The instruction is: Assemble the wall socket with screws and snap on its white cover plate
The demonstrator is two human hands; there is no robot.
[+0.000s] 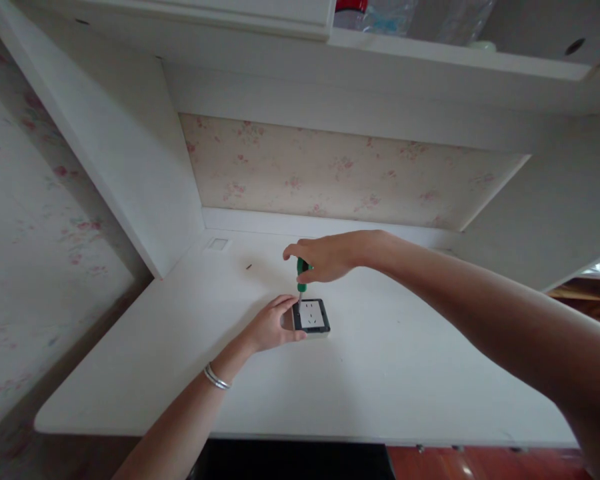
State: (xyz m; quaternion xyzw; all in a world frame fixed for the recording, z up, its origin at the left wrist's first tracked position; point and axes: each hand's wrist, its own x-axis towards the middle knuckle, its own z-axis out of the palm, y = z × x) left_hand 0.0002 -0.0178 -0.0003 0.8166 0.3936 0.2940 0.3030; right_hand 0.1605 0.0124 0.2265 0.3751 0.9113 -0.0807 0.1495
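A power socket (312, 315) with a white face and a dark surround lies on the white desk. My left hand (273, 325) grips it from the left side, thumb along the near edge and fingers at the far left corner. Above it, my right hand (325, 257) is closed round the green and black handle of a screwdriver (301, 277). The screwdriver stands nearly upright, its shaft pointing down at the left part of the socket's dark surround. Whether the tip sits in a screw is too small to tell.
On the white desk (180, 373), a small dark screw-like piece (249, 267) lies behind my left hand. A square white plate (218, 244) is near the back left. An overhead shelf (455, 53) holds plastic items. Side panels flank the desk.
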